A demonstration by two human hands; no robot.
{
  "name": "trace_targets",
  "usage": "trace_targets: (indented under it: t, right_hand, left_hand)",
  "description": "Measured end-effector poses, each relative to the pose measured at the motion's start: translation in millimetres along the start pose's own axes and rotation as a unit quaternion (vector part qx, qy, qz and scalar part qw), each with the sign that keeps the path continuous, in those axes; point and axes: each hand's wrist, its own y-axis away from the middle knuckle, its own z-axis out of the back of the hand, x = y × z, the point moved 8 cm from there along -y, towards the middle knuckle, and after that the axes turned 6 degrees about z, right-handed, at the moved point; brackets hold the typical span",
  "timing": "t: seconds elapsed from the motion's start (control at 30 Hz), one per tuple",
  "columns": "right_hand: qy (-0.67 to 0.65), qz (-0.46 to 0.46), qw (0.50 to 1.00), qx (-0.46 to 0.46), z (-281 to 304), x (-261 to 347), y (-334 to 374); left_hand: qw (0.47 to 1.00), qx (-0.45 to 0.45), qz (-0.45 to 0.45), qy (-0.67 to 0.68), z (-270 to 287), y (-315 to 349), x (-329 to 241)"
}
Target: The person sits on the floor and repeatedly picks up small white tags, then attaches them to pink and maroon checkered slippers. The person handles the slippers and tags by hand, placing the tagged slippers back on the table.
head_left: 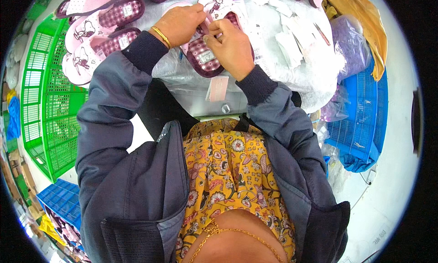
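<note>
A pair of pink slippers with maroon checked insoles lies in front of me on the plastic-covered table. My left hand (182, 23) is closed, its fingertips pinching near the pink upper between the two slippers. Against the nearer slipper (207, 57), my right hand (231, 47) is also closed, with thumb and fingers bent together at the upper's edge. Whatever is between its fingertips is too small to make out. The other slipper's printed pink upper (220, 5) shows beyond my hands. A pale pink paper tag (217, 88) hangs over the table's near edge below the slippers.
More pink slippers (84, 32) are grouped at the left, and others line the far edge. White paper slips (289, 39) and a pen (322, 34) lie at the right. Green crates (50, 94) stand left; a blue crate (358, 110) and purple plastic-wrapped goods (349, 44) stand right.
</note>
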Motion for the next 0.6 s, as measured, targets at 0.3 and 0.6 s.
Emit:
trace_targets:
  t: [0.3, 0.6]
  right_hand:
    - [0.092, -0.046, 0.987, 0.124, 41, 21, 94]
    - [0.248, 0.081, 0.963, 0.068, 14, 14, 102]
  left_hand:
    - [0.991, -0.043, 0.075, 0.104, 16, 12, 14]
    - [0.99, -0.054, 0.086, 0.097, 17, 13, 9]
